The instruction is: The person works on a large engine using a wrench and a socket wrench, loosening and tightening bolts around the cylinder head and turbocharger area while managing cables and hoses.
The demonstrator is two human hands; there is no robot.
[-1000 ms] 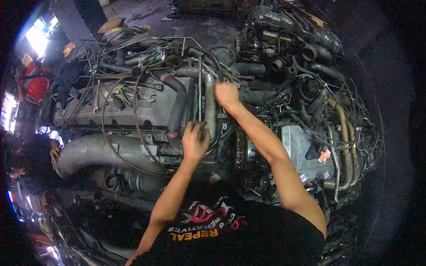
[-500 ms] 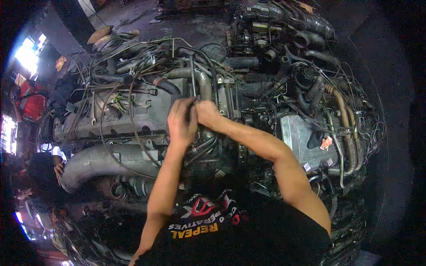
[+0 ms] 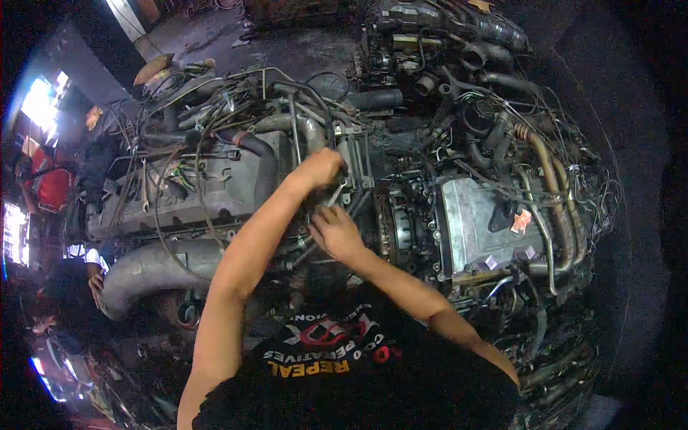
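My left hand (image 3: 322, 168) is reached across the pipework of a large grimy engine, fingers curled beside the upper end of a shiny wrench (image 3: 336, 194); what they grip is hidden. Just below, my right hand (image 3: 335, 231) has bent fingers on the wrench's lower end. A silver pipe (image 3: 312, 130) and a thin vertical tube (image 3: 294, 125) run above both hands. More wrenches (image 3: 145, 183) lie on the grey valve cover (image 3: 241, 175) to the left, among cables and a dark hose (image 3: 267, 179).
A second engine's flat cover (image 3: 466, 218) is at right, beside curved metal pipes (image 3: 552, 172). Another engine (image 3: 448, 25) stands behind. A large curved duct (image 3: 143, 272) crosses the lower left, where a co-worker's hand (image 3: 96, 283) rests. A red object (image 3: 54, 188) is at far left.
My hands have crossed positions: the left moved up and right, the right came down and left to beneath it. The wrench between them now shows. The camera view has shifted slightly.
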